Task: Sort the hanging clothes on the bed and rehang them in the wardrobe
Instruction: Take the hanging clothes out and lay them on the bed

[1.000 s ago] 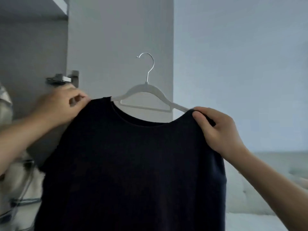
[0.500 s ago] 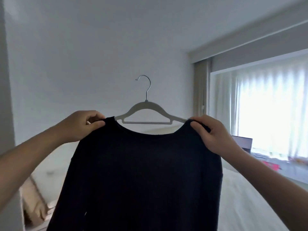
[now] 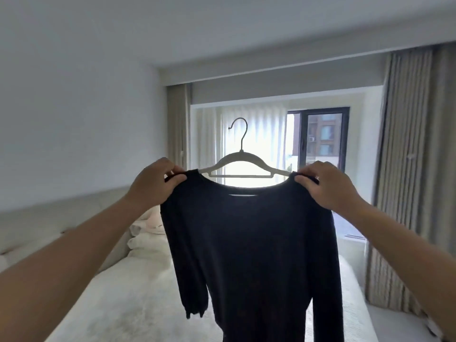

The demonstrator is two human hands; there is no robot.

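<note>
A dark long-sleeved top [image 3: 249,243] hangs on a pale hanger [image 3: 240,166] with a metal hook, held up in front of me above the bed [image 3: 128,292]. My left hand [image 3: 154,186] pinches the top's left shoulder. My right hand [image 3: 328,186] pinches its right shoulder. The top hangs straight down with both sleeves loose. The wardrobe is out of view.
White pillows [image 3: 148,233] lie at the head of the bed by a padded headboard [image 3: 49,218]. A window [image 3: 318,134] with sheer and beige curtains [image 3: 409,169] fills the far wall.
My view has swung right, from the wardrobe side across the wall to the window and bed. Both hands keep their grip on the top's shoulders.
</note>
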